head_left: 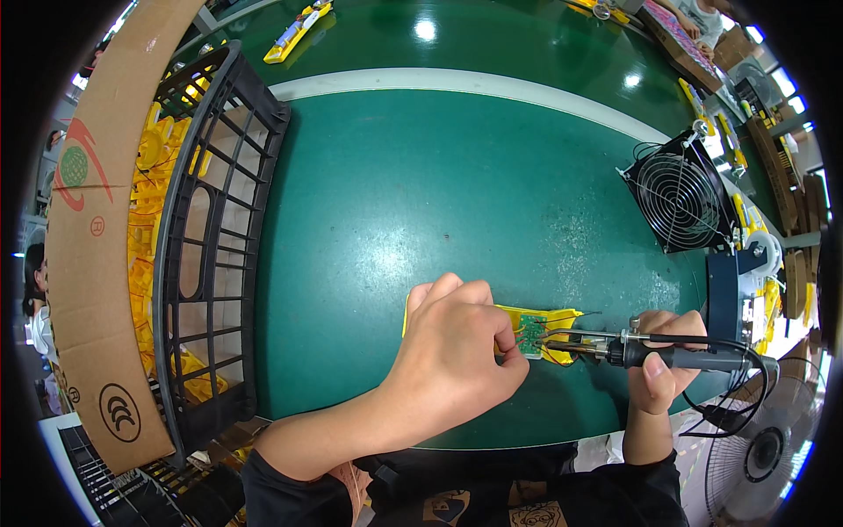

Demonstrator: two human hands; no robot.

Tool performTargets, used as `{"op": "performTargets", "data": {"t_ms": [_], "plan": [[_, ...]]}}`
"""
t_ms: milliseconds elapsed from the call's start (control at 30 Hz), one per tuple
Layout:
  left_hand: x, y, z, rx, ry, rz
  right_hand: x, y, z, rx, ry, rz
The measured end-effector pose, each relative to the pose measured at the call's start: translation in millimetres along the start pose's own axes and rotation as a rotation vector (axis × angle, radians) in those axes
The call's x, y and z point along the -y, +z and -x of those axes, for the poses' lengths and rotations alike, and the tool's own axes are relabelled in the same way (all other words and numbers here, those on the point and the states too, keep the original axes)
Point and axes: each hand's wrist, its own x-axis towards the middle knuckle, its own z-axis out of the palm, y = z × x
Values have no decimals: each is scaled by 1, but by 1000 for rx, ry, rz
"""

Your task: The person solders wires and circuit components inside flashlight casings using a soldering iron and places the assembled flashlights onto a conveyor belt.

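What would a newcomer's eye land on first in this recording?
Probably the soldering iron in the right hand, pointing at a small green circuit board right of the picture's lower middle. Next, the big black crate of yellow parts at left, then the black fan at upper right.

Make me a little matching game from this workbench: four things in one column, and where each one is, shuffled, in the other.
Things:
1. Soldering iron
2. Green circuit board
3. Black crate
4. Square black fan

Places:
A. At the left side of the picture, with yellow parts in it
B. Toward the upper right of the picture
C. Gripped in the right hand
D. In a yellow housing

Pairs: 1-C, 2-D, 3-A, 4-B
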Motion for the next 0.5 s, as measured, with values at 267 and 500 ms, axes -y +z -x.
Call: {"op": "performTargets", "data": {"t_ms": [267, 500], "plan": [[1, 0, -1, 6, 4, -10, -1, 1, 2, 42, -46, 61], [1, -1, -1, 25, 5, 0, -3, -3, 1, 99, -92, 79]]}}
